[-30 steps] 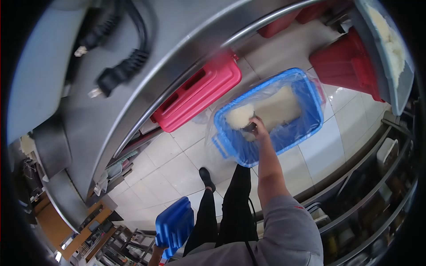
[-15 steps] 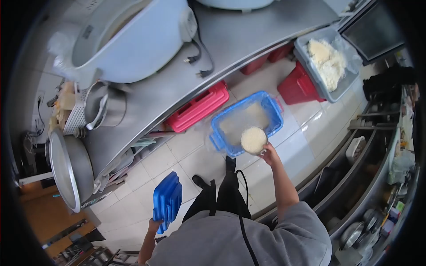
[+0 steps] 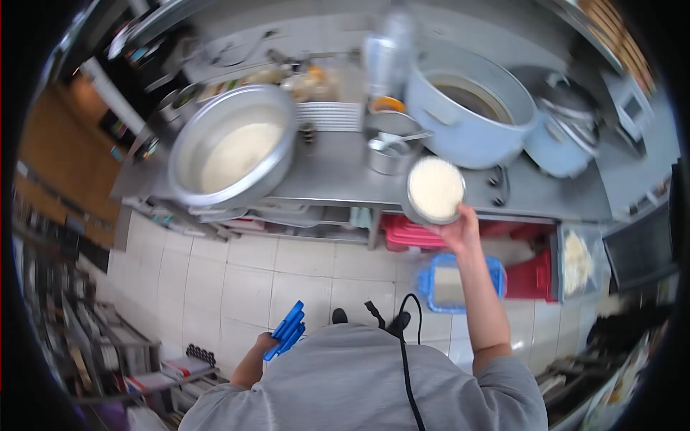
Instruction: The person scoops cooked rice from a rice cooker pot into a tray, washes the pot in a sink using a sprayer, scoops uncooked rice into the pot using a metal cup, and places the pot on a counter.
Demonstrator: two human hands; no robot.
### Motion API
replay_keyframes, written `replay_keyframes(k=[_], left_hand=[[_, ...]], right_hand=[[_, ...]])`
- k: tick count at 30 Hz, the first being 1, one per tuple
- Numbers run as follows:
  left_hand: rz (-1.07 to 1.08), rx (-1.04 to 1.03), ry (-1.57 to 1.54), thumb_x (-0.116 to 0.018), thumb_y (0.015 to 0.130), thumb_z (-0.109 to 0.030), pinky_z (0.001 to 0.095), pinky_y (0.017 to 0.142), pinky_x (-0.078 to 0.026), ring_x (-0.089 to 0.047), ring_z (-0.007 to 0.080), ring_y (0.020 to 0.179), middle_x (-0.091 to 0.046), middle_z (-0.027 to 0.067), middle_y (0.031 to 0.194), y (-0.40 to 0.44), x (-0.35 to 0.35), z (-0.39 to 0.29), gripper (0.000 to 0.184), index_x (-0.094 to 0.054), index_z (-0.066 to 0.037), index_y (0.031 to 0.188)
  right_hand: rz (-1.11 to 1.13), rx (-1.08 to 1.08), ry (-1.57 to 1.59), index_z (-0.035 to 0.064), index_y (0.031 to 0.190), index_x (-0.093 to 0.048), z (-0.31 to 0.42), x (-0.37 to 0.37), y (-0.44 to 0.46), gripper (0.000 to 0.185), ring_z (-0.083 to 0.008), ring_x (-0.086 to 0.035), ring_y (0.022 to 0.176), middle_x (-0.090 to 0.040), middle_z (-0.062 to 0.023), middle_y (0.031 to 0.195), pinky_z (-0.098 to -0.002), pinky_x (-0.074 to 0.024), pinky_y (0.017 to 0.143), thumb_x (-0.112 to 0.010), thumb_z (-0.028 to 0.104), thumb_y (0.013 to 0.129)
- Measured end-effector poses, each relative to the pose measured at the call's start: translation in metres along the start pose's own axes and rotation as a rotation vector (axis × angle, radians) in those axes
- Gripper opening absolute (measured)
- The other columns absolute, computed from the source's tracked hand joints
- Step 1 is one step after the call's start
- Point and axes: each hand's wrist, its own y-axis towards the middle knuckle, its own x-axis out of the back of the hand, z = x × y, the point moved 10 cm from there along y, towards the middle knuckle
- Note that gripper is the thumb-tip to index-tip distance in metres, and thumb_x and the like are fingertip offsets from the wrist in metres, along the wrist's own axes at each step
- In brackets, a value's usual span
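My right hand [image 3: 460,230] grips a round container full of white rice [image 3: 436,188], raised in front of the counter's edge. Low on the left, my left hand [image 3: 263,346] is closed on a blue plastic lid [image 3: 287,330], seen nearly edge-on. A wide metal basin [image 3: 280,154] with rice in it stands on the counter to the left. On the floor below my right forearm is a blue plastic bin [image 3: 430,291] with pale grain inside, partly hidden by the arm.
On the steel counter [image 3: 338,169] stand a metal pot with utensils [image 3: 390,159] and a large pale-blue pot [image 3: 467,136]. Underneath sits a red-lidded box [image 3: 413,233]. A grey tub with white contents [image 3: 593,262] and a red bin [image 3: 528,279] are at the right.
My right hand has lifted the container of rice from over the blue bin up to counter height. My view has turned left, bringing the metal basin forward. The lid stays in my left hand.
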Motion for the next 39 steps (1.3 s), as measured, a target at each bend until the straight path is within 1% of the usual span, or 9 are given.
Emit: replay_keyframes(k=[5, 7, 11, 15, 20, 25, 29, 35, 39], left_hand=[[-0.062, 0.137, -0.089, -0.065, 0.059, -0.032, 0.0347, 0.080, -0.048, -0.060, 0.0282, 0.092, -0.061, 0.0190, 0.097, 0.007, -0.032, 0.080, 0.048, -0.063, -0.004, 0.097], [-0.072, 0.183, -0.107, -0.065, 0.059, -0.032, 0.0345, 0.080, -0.048, -0.060, 0.0282, 0.092, -0.061, 0.0191, 0.097, -0.002, -0.039, 0.103, 0.047, -0.063, -0.003, 0.097], [-0.071, 0.300, -0.169, -0.068, 0.058, -0.032, 0.0342, 0.080, -0.049, -0.060, 0.0274, 0.092, -0.062, 0.0183, 0.097, -0.019, -0.049, 0.133, 0.048, -0.063, -0.003, 0.096], [-0.026, 0.330, -0.246, -0.069, 0.056, -0.033, 0.0345, 0.080, -0.048, -0.061, 0.0274, 0.090, -0.062, 0.0179, 0.096, -0.024, -0.061, 0.142, 0.050, -0.063, -0.003, 0.096], [0.005, 0.350, -0.233, -0.071, 0.056, -0.030, 0.0353, 0.079, -0.048, -0.061, 0.0293, 0.089, -0.063, 0.0185, 0.095, -0.015, -0.068, 0.130, 0.049, -0.063, -0.001, 0.095], [0.066, 0.225, -0.194, -0.070, 0.058, -0.028, 0.0348, 0.078, -0.048, -0.062, 0.0277, 0.088, -0.063, 0.0175, 0.094, 0.009, -0.051, 0.080, 0.047, -0.063, 0.000, 0.095], [0.139, 0.133, -0.096, -0.071, 0.058, -0.026, 0.0353, 0.075, -0.049, -0.062, 0.0271, 0.085, -0.064, 0.0172, 0.091, 0.029, -0.044, 0.034, 0.045, -0.064, 0.000, 0.094], [0.091, 0.006, -0.034, -0.071, 0.058, -0.025, 0.0358, 0.065, -0.049, -0.063, 0.0248, 0.070, -0.065, 0.0158, 0.078, 0.016, 0.005, -0.046, 0.042, -0.064, 0.000, 0.090], [-0.045, 0.043, 0.137, -0.069, 0.058, -0.020, 0.0361, 0.058, -0.048, -0.062, 0.0234, 0.064, -0.064, 0.0136, 0.068, -0.006, 0.028, -0.102, 0.031, -0.065, -0.003, 0.083]], right_hand=[[-0.066, -0.023, -0.405, 0.0110, 0.126, -0.036, -0.022, -0.167, 0.137, 0.067, -0.0292, -0.033, 0.121, -0.040, -0.0133, 0.127, -0.0567, -0.0341, 0.089, -0.065, 0.030, 0.069], [0.182, 0.010, -0.773, 0.0077, 0.127, -0.033, -0.039, -0.242, 0.194, 0.075, -0.0283, -0.036, 0.118, -0.037, -0.0140, 0.127, -0.0575, -0.0300, 0.092, -0.069, 0.030, 0.065], [-0.076, 0.827, -1.736, 0.0018, 0.129, -0.029, -0.048, -0.366, 0.213, 0.086, -0.0310, -0.041, 0.111, -0.043, -0.0187, 0.115, -0.0442, -0.0334, 0.094, -0.071, 0.024, 0.057], [0.080, 1.130, -1.934, 0.0048, 0.129, -0.028, -0.085, -0.434, 0.210, 0.087, -0.0346, -0.038, 0.113, -0.040, -0.0209, 0.119, -0.0439, -0.0303, 0.097, -0.071, 0.021, 0.055], [0.294, 2.128, -2.043, 0.0140, 0.131, -0.027, -0.113, -0.470, 0.154, 0.091, -0.0359, -0.037, 0.111, -0.038, -0.0179, 0.120, -0.0540, -0.0267, 0.094, -0.073, 0.019, 0.053], [0.237, 1.422, -1.532, 0.0058, 0.131, -0.025, -0.017, -0.362, 0.104, 0.094, -0.0365, -0.033, 0.117, -0.035, -0.0218, 0.123, -0.0460, -0.0283, 0.098, -0.074, 0.020, 0.053], [0.030, 0.452, -0.964, -0.0009, 0.133, -0.021, 0.008, -0.119, 0.067, 0.099, -0.0280, -0.037, 0.118, -0.036, -0.0188, 0.127, -0.0353, -0.0313, 0.098, -0.077, 0.020, 0.054], [-0.971, 0.095, -1.096, -0.0002, 0.133, -0.022, 0.011, 0.317, -0.118, 0.102, -0.0299, -0.040, 0.114, -0.037, -0.0194, 0.125, -0.0354, -0.0350, 0.094, -0.077, 0.023, 0.051], [-1.496, -0.235, -1.142, 0.0013, 0.133, -0.021, 0.000, 0.482, -0.211, 0.109, -0.0356, -0.042, 0.111, -0.038, -0.0216, 0.122, -0.0395, -0.0358, 0.093, -0.079, 0.032, 0.046]])
